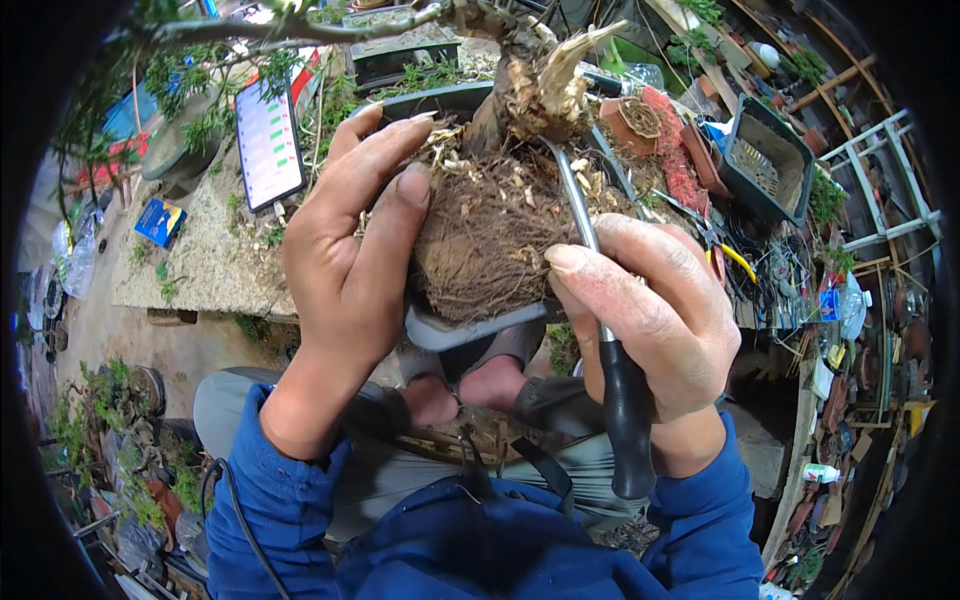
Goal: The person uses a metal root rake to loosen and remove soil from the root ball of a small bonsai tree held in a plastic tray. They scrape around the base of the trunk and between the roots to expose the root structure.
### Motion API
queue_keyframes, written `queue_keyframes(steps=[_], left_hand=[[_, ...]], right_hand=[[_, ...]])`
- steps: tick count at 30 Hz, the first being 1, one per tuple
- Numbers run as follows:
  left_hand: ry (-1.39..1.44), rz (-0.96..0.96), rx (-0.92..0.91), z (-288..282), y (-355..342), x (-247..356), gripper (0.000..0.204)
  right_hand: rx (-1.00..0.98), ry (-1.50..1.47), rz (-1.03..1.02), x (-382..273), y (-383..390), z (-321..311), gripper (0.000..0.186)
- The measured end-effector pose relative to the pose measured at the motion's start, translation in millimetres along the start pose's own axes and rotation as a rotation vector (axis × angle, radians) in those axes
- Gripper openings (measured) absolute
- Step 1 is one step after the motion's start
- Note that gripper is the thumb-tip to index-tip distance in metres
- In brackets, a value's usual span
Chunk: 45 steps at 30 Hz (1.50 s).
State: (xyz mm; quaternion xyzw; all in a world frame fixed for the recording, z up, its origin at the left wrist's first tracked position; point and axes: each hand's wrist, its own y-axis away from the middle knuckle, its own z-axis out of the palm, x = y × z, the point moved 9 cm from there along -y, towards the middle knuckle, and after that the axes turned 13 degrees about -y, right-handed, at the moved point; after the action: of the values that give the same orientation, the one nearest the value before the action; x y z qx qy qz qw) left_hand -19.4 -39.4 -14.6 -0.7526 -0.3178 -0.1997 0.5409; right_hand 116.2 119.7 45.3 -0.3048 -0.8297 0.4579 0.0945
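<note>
A small tree with a gnarled, partly bare trunk (515, 95) stands in a dark grey pot (470, 330). Its root ball (480, 240) is exposed, matted with fine brown roots and scattered with pale wood chips. My left hand (350, 230) lies against the left side of the root ball, fingers stretched toward the trunk's base, thumb apart from them. In my right hand (660, 310) is a black-handled metal pick (627, 420), gripped along its shaft near the handle. The pick's far end reaches the roots under the trunk, and its tip is hidden there.
A phone (268, 140) with a lit screen leans on the worktop (215, 260) at left, near a small blue box (160, 222). Right of the pot lie yellow-handled pliers (738, 262), a terracotta pot (632, 125) and a dark plastic tray (768, 165). A leafy branch (270, 32) overhangs the left.
</note>
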Motion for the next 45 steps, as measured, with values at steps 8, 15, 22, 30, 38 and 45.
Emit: queue_keyframes(steps=[8,15,22,30,38,45], left_hand=[[0.045,0.007,0.056,0,2,1,0.030],[-0.100,0.051,0.139,1,10,19,0.026],[-0.119,0.050,0.169,5,14,31,0.023],[-0.171,0.091,0.168,6,16,39,0.024],[-0.172,0.100,0.168,6,16,37,0.025],[-0.171,0.100,0.166,6,16,38,0.025]], right_hand=[[-0.119,-0.013,0.084,3,-15,-1,0.030],[0.113,0.032,0.201,-5,-6,-27,0.026],[0.341,0.158,0.449,26,-11,-24,0.014],[0.366,-0.039,0.590,60,-14,-11,0.021],[0.340,-0.134,0.583,63,-17,-8,0.022],[0.374,-0.192,0.599,67,-14,-10,0.018]])
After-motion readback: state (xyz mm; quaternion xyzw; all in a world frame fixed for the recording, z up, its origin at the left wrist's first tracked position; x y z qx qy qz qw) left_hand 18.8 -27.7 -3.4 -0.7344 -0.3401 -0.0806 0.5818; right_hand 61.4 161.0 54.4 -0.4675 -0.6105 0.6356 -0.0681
